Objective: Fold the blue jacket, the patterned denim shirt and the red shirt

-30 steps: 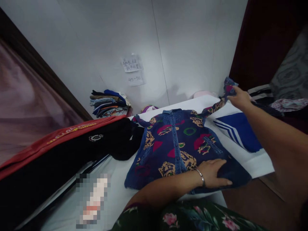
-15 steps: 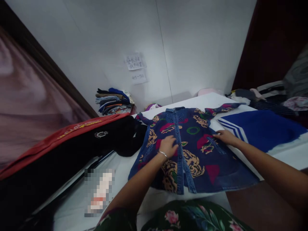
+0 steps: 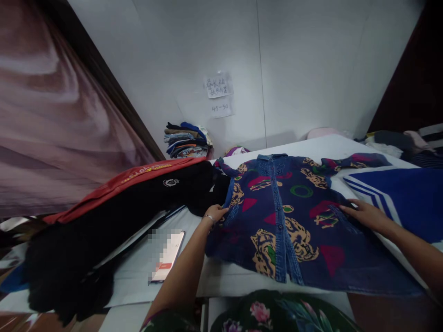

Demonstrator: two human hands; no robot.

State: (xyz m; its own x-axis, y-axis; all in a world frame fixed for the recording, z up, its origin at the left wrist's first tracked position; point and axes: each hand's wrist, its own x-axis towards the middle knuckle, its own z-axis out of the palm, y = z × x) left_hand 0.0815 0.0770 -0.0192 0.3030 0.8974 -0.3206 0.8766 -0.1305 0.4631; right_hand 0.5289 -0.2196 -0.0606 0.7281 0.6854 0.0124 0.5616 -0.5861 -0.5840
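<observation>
A patterned denim shirt (image 3: 301,221), dark blue with tan, red and green figures, lies spread front up on the white table (image 3: 221,276), its collar toward the wall. My left hand (image 3: 216,213), with a bracelet at the wrist, pinches the shirt's left side edge. On the opposite side edge, my right hand (image 3: 367,214) holds the cloth between thumb and fingers. The shirt's sleeves lie out to both sides, the right one stretched farther. Its lower hem comes close to the table's near edge.
Black garments (image 3: 148,207) and a red one (image 3: 128,177) lie at left, near a phone (image 3: 169,258). A folded clothes stack (image 3: 187,140) stands by the wall below paper notes (image 3: 219,87). Blue cloth with white stripes (image 3: 411,198) lies at right.
My left hand has moved from the shirt's middle to its left side edge and gripped it. My right hand stays on the right edge. The view has turned left.
</observation>
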